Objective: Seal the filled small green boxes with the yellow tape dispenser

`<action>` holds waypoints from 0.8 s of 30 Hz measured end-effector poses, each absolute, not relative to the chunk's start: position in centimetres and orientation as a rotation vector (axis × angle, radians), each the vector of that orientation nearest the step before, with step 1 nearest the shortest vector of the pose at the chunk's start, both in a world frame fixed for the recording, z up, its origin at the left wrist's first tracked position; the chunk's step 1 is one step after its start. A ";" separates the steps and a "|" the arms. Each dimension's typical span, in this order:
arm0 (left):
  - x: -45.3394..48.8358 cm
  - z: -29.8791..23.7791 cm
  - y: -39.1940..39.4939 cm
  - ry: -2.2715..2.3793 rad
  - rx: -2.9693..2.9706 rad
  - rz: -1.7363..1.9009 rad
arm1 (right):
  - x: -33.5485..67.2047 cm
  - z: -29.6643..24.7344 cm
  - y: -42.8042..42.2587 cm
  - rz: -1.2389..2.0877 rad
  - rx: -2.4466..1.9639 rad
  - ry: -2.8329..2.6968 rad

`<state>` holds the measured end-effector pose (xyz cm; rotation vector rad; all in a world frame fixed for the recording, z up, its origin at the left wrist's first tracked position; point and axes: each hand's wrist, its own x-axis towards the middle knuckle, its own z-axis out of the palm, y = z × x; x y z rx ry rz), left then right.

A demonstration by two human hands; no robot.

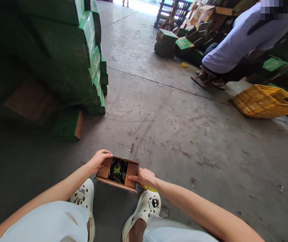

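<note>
A small cardboard box (131, 173) is between my hands, just beyond my feet. Its two end flaps are folded inward, while the long side flaps stand up. Through the gap, dark crinkled plastic (113, 170) surrounds something yellow-green (117, 168) that I cannot identify. My left hand (100, 162) grips the box's left end, with its thumb side at the far edge. At the right end, my right hand (145, 177) is closed against the box, one finger laid on the folded flap. A yellow object (149, 188) shows under this hand; its kind is mostly hidden.
Stacked green cartons (65, 57) rise at left, with one low carton (68, 126) at their foot. At right, a person (237, 47) sits low near a tilted yellow crate (262, 102) and piled green boxes. A yellow roll (184, 65) lies on the concrete floor (159, 111).
</note>
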<state>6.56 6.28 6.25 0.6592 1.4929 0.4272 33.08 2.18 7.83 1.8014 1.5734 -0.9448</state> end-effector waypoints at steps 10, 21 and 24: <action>4.2 4.0 4.3 1.749 1.472 0.060 | 35.1 8.4 3.2 -1.283 1.710 1.651; 4.0 2.2 3.4 1.769 1.587 0.179 | 34.5 10.4 4.8 -0.564 1.733 2.100; 4.0 2.7 2.5 1.807 1.789 0.274 | 33.4 9.5 4.7 -0.602 1.693 2.107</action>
